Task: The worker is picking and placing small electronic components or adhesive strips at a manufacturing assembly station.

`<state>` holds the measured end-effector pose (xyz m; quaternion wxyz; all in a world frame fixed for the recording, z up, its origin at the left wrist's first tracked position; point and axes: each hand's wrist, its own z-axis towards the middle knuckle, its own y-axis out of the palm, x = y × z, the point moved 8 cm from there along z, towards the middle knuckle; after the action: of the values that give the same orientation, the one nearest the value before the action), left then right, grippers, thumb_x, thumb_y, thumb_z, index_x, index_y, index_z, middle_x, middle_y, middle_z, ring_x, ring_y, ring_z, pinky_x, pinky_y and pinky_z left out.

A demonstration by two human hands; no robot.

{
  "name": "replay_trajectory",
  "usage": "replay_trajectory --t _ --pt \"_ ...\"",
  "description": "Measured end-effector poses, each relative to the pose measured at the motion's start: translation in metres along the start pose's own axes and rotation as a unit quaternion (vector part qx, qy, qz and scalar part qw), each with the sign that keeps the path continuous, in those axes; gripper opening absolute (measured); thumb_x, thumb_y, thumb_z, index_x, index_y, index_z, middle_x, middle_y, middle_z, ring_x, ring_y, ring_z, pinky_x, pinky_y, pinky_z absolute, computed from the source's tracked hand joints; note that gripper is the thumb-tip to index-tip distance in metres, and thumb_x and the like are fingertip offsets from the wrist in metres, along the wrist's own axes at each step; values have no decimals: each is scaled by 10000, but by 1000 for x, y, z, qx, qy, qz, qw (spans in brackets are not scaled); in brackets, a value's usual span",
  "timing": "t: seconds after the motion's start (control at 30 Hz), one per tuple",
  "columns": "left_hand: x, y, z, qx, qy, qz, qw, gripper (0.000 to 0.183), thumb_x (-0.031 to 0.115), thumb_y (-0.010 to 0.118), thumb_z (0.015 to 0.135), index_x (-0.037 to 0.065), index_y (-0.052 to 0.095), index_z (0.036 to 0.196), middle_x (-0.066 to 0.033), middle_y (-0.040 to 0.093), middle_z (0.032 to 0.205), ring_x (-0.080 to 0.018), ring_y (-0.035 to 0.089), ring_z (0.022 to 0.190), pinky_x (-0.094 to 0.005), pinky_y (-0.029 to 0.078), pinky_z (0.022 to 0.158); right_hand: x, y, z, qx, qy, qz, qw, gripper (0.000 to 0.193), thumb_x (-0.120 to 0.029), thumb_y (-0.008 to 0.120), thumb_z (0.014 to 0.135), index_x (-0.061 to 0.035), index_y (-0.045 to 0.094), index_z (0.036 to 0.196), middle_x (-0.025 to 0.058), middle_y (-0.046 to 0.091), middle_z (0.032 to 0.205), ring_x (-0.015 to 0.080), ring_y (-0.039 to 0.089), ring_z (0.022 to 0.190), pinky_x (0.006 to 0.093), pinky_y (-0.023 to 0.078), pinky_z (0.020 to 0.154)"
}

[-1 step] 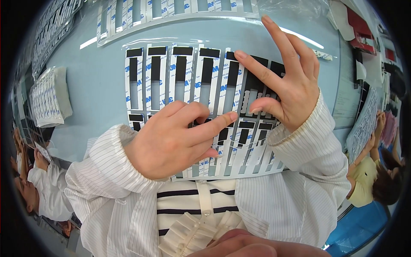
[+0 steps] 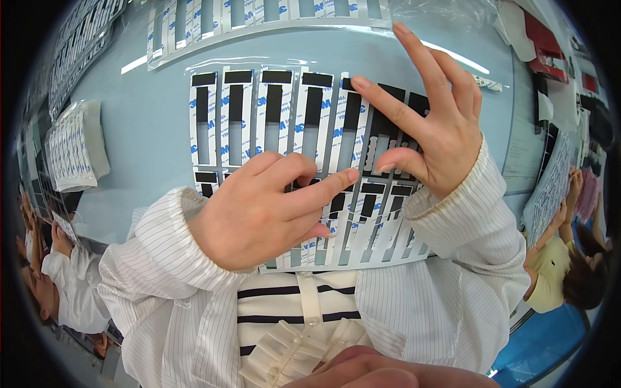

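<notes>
A sheet of adhesive-backed pieces [image 2: 336, 262] lies before me, with rows of black T-shaped parts on white backing strips printed in blue. My right hand [image 2: 446, 136] has its fingers spread. Its index fingertip rests on the top bar of a black T-shaped piece [image 2: 352, 111], and its thumb hovers over or touches the darker pieces [image 2: 392, 110] at the right. My left hand [image 2: 265, 207] lies across the lower middle of the sheet. Its index finger points right, the tip at the foot of the same strip; the other fingers are partly bent. Neither hand visibly holds anything, and the left one hides part of the sheet.
Another strip sheet [image 2: 259, 26] lies along the far side of the table. A stack of similar sheets [image 2: 74, 145] sits at the left. Red and white items [image 2: 546, 48] stand at the far right. People work on both sides, one in a yellow top [image 2: 550, 275].
</notes>
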<state>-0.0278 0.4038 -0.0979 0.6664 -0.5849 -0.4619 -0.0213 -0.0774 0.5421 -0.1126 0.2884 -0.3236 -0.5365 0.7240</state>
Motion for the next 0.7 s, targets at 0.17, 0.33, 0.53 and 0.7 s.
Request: replay_trajectory --t 0.17,0.33,0.53,0.7 --pt "1 0 2 -8 11 18 1000 726 204 806 619 106 547 1290 -25 485 896 -166 477 752 -282 421 712 -7 2 10 -3 -15 -16 1000 758 -778 291 783 -283 622 1252 135 371 1474 314 414 1214 415 286 1030" --pt "5 -2 3 -11 25 48 998 671 225 802 610 68 586 1226 -14 513 947 -171 486 807 -295 422 722 -11 6 4 -3 -17 1 1000 826 -781 305 773 -222 558 1325 117 356 1488 312 385 1290 441 271 1067" --pt "11 -1 2 -12 56 82 995 455 227 783 624 29 664 1017 11 567 1095 -198 502 871 -326 439 754 -34 14 -2 -80 -63 64 993 993 -796 309 751 -81 365 1438 59 339 1508 242 246 1425 483 134 1150" --pt "15 -5 0 16 92 47 995 269 223 773 650 40 620 774 -31 608 1145 -240 523 864 -358 456 742 -48 19 -14 -93 -88 109 986 972 -774 334 767 -66 368 1432 63 323 1517 269 227 1430 477 115 1154"
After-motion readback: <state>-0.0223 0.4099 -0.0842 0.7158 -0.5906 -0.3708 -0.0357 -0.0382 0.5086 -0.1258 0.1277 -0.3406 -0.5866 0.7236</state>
